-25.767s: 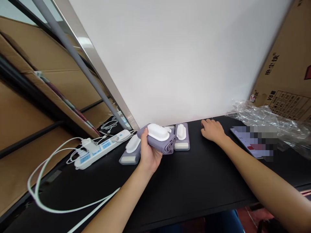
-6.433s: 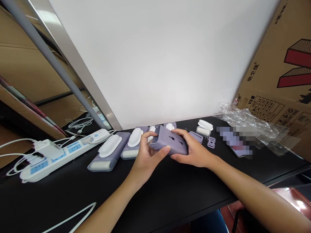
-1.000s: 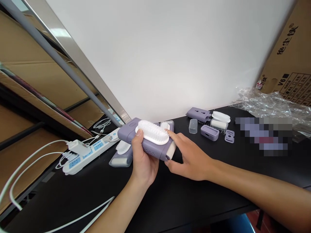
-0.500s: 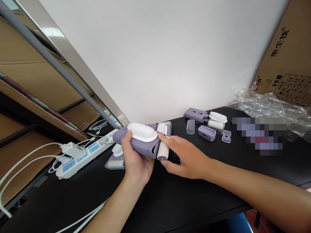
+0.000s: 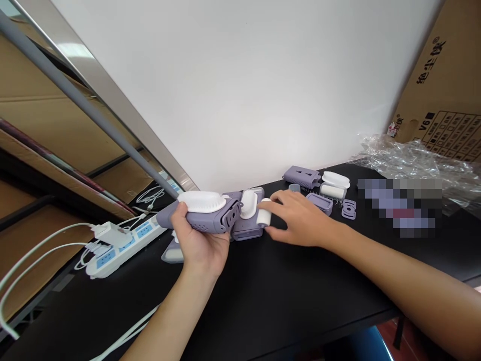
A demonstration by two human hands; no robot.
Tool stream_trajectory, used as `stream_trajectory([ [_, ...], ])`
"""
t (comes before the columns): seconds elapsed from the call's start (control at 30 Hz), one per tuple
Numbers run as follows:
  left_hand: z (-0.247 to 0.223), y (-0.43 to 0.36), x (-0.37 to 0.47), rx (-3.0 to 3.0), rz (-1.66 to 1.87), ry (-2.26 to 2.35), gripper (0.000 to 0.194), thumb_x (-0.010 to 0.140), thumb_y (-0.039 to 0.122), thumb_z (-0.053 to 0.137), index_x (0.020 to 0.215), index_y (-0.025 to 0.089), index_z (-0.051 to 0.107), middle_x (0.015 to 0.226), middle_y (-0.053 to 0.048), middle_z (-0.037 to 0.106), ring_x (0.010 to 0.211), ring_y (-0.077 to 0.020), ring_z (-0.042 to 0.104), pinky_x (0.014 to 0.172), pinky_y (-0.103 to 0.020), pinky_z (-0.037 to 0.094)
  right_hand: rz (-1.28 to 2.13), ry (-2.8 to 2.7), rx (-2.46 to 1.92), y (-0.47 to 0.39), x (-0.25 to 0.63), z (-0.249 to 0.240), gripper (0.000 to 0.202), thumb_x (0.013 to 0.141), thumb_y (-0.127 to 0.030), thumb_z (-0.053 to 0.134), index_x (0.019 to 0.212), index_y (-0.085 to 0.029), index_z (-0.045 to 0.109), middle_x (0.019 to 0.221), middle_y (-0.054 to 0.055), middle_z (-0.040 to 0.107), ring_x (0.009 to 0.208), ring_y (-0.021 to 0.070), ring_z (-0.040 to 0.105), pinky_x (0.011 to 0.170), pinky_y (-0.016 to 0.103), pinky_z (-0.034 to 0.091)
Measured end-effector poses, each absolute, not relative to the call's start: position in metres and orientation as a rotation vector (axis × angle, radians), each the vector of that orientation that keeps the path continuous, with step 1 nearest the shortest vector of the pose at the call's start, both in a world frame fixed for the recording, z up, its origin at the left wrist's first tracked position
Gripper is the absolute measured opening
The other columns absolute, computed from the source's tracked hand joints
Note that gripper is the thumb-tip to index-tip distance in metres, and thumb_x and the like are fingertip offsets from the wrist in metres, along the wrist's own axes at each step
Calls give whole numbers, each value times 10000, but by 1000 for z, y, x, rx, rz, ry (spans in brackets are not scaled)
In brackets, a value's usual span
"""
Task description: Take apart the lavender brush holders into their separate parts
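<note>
My left hand (image 5: 203, 248) is wrapped round a purple plastic housing (image 5: 205, 221), lifted above the black table. On its upper side sits a white oval brush (image 5: 201, 201). The housing's slotted end (image 5: 231, 216) faces right. Between the thumb and fingers of my right hand (image 5: 300, 220) is a small white lint roller (image 5: 263, 214), apart from the housing. Behind it a purple unit with a white brush (image 5: 248, 203) lies on the table. Part of a similar unit (image 5: 173, 252) shows beneath my left hand.
Loose parts lie at the right back: a purple shell (image 5: 300, 175), a white brush (image 5: 336, 179), a white roller (image 5: 332, 191), a purple frame (image 5: 319, 203) and a slotted plate (image 5: 349, 209). A power strip (image 5: 112, 256) stands left; clear plastic wrap (image 5: 424, 155) and a cardboard box (image 5: 447, 75) are right.
My right hand has moved right and up, carrying the lint roller away from the housing's end. My left hand has shifted slightly left and turned the housing, so its end shows more.
</note>
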State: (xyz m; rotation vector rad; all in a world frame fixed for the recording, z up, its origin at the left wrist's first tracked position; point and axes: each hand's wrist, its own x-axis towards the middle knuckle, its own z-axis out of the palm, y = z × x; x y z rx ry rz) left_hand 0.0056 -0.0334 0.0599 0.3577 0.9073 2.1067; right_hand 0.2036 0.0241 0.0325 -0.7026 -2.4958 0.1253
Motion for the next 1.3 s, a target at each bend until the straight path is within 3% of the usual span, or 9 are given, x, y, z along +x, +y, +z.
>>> stream_trajectory([
  [0.3,60,-36,11,327,2089,886,327,1006,460,537,1034,220,757,975,-20,782,869,-180,742,726,-298,639,126,-2794,-936,54,221,24,532,1002,-415,632,1492,-207,638,1242,165,698,1264,368,596,1076,527,450],
  [0.43,59,-36,11,334,2091,871,308,997,455,560,1026,219,755,985,-20,779,877,-180,735,719,-293,634,130,-2627,-1023,64,225,26,544,1046,-482,519,1526,-235,591,1449,149,645,1380,343,555,1157,510,412],
  [0.57,57,-36,11,359,2072,897,334,987,470,566,1048,201,755,1042,-52,782,940,-202,737,740,-298,631,-52,-2541,-1282,78,229,14,548,1035,-376,501,1531,-154,571,1566,201,565,1491,391,455,1216,558,341],
  [0.73,56,-37,12,380,2070,899,340,986,474,568,1057,198,754,1081,-63,782,991,-204,732,768,-282,625,-50,-2559,-1329,86,232,2,550,982,-361,582,1474,-117,602,1552,244,566,1496,435,437,1226,611,305],
  [0.9,56,-39,15,377,2066,894,317,992,459,586,1079,199,745,1100,-56,781,1012,-191,730,826,-269,620,16,-2546,-1300,85,233,9,504,969,-384,626,1417,-154,630,1389,191,693,1406,396,534,1202,598,335],
  [1.17,57,-38,18,344,2068,907,316,997,459,580,1077,200,742,1066,-48,786,961,-181,734,796,-260,616,196,-2450,-1166,65,219,22,538,993,-540,616,1422,-216,608,1395,146,688,1378,366,568,1149,546,406],
  [1.3,57,-38,17,346,2064,905,324,999,462,573,1075,193,737,1054,-50,786,945,-187,737,787,-269,618,290,-2607,-996,53,212,19,495,950,-414,672,1401,-218,618,1400,142,678,1365,348,584,1150,544,412],
])
